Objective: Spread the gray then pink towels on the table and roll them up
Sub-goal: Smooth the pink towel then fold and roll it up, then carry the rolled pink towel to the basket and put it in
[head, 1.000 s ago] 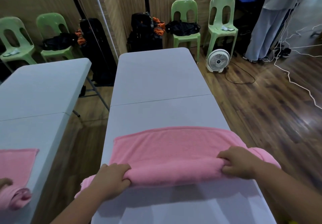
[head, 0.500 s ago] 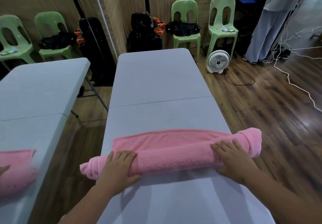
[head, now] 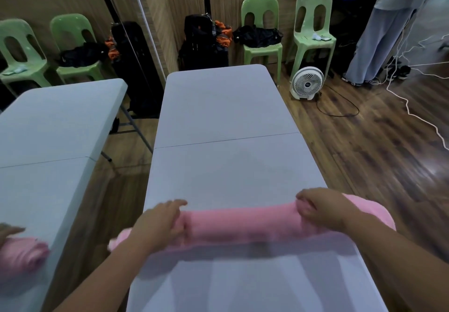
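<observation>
The pink towel (head: 243,223) lies as a full roll across the near part of the grey folding table (head: 223,107), its two ends hanging past the table's side edges. My left hand (head: 158,223) lies over the roll near its left end, fingers wrapped on it. Near the right end, my right hand (head: 320,208) grips the roll with its fingers curled over the far side. The picture is blurred with motion. No gray towel is in view.
A mirror wall on the left (head: 60,122) repeats the table and the pink roll. Behind the table stand green chairs (head: 262,27) and black bags (head: 204,42). On the wooden floor to the right are a white fan (head: 307,83), cables (head: 413,112) and a standing person (head: 379,34).
The flat strip of towel beyond the roll has been rolled in. The roll has moved a little away from me, and both hands went from flat palms to curled fingers.
</observation>
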